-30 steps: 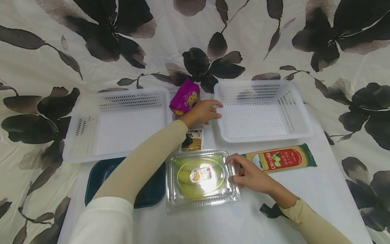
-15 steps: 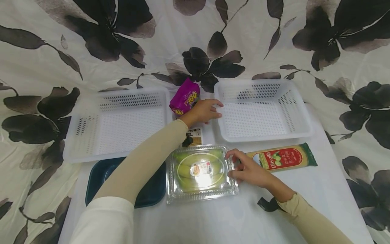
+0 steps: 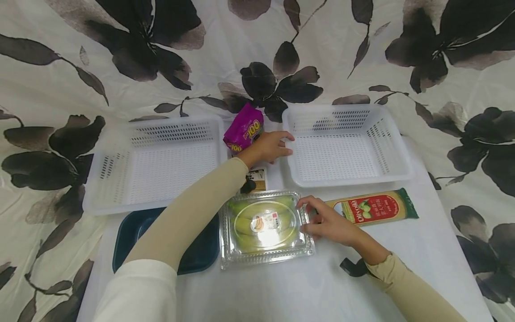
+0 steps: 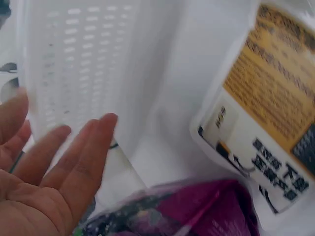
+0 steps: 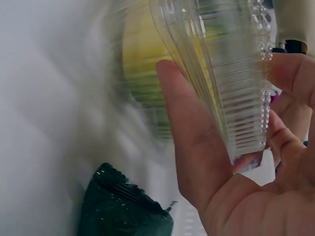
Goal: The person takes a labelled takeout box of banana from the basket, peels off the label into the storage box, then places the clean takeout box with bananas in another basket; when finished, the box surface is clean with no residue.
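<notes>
My right hand (image 3: 331, 226) grips the right edge of a clear plastic clamshell box (image 3: 263, 259) with yellow-green bananas in it. In the right wrist view, thumb and fingers lie on opposite sides of the box's ribbed wall (image 5: 241, 108). My left hand (image 3: 268, 146) reaches to the left rim of the right-hand white basket (image 3: 350, 182), its fingertips right at that rim. Its fingers (image 4: 88, 157) look loosely extended in the left wrist view. Close beside this hand lie a purple snack packet (image 3: 245, 127) and a brown-and-white labelled package (image 3: 259, 179), partly hidden by the left arm.
Another white perforated basket (image 3: 90, 188) stands at the left. A dark teal tray (image 3: 203, 255) sits in front of it, partly covered by the left forearm. Behind the right hand lies a long gold, red and green packet (image 3: 374, 209). Floral cloth (image 3: 257, 27) hangs behind the table.
The right hand and the banana box shifted slightly away from the person, and the box now covers more of the brown-and-white package. The left hand has stayed in place.
</notes>
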Available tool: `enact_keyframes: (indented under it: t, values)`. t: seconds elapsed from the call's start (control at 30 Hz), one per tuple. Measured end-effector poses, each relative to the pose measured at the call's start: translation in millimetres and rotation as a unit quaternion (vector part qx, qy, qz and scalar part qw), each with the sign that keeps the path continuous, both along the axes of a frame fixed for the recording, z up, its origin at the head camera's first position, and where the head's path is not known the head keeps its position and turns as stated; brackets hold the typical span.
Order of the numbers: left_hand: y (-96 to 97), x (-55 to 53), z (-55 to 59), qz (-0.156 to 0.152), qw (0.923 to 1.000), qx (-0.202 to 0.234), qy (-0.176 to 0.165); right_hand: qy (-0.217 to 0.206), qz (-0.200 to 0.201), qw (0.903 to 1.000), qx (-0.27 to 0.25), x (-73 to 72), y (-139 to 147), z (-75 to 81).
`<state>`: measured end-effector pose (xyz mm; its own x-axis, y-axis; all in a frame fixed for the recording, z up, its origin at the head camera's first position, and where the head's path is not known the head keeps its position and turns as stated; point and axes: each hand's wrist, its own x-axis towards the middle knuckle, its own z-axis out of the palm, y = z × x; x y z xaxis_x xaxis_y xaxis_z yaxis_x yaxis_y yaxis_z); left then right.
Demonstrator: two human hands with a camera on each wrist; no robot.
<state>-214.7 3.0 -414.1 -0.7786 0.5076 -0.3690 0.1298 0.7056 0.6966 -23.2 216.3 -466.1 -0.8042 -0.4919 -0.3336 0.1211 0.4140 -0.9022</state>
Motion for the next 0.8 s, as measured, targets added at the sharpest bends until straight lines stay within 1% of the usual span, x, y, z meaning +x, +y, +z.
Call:
enact_keyframes:
  t: [0.03, 0.13, 0.23, 0.27, 0.3, 0.4, 0.5, 0.57, 0.63, 0.67, 0.73, 0.8]
  values:
    - [-0.7, 0.6, 0.1, -0.003, 1.0, -0.003, 0.0, 0.001, 0.001, 1.0, 0.0, 0.1, 0.0, 0.4]
    - [-4.0, 2.9, 3.8, -0.026, 0.9989, -0.02, 0.034, 0.002, 0.004, 1.0, 0.009, 0.6, 0.6, 2.6]
    - [-11.4, 9.7, 12.7, -0.043, 0.9942, -0.034, 0.093, 0.015, 0.01, 0.9995, 0.027, 0.2, 2.3, 8.1]
    - [-15.0, 13.7, 17.4, -0.048, 0.992, -0.035, 0.112, 0.024, 0.013, 0.9989, 0.037, -0.4, 3.0, 10.8]
    - [-20.0, 19.3, 22.5, -0.05, 0.9906, -0.031, 0.123, 0.04, 0.019, 0.9977, 0.051, -1.2, 3.7, 14.0]
    - [-39.2, 41.3, 39.4, -0.058, 0.9865, -0.016, 0.153, 0.101, 0.037, 0.9899, 0.093, -4.3, 3.7, 25.5]
    - [-62.2, 67.0, 53.3, -0.063, 0.9837, 0.003, 0.168, 0.172, 0.049, 0.974, 0.139, -8.0, 1.3, 37.0]
    - [-77.7, 83.9, 59.5, -0.058, 0.9825, 0.007, 0.177, 0.212, 0.056, 0.9642, 0.149, -11.8, -1.9, 43.8]
    - [-93.2, 100.1, 62.9, -0.043, 0.9827, 0.013, 0.18, 0.245, 0.07, 0.9559, 0.145, -17.3, -6.7, 50.1]
    - [-100.6, 108.3, 63.9, -0.034, 0.983, 0.016, 0.18, 0.255, 0.079, 0.9537, 0.137, -20.6, -10.0, 53.3]
    - [-114.5, 124.5, 63.1, -0.01, 0.984, 0.017, 0.177, 0.267, 0.102, 0.9508, 0.119, -27.5, -17.8, 58.8]
    - [-125.8, 139.7, 58.6, 0.014, 0.9848, 0.023, 0.172, 0.265, 0.128, 0.9494, 0.108, -34.3, -26.8, 63.3]
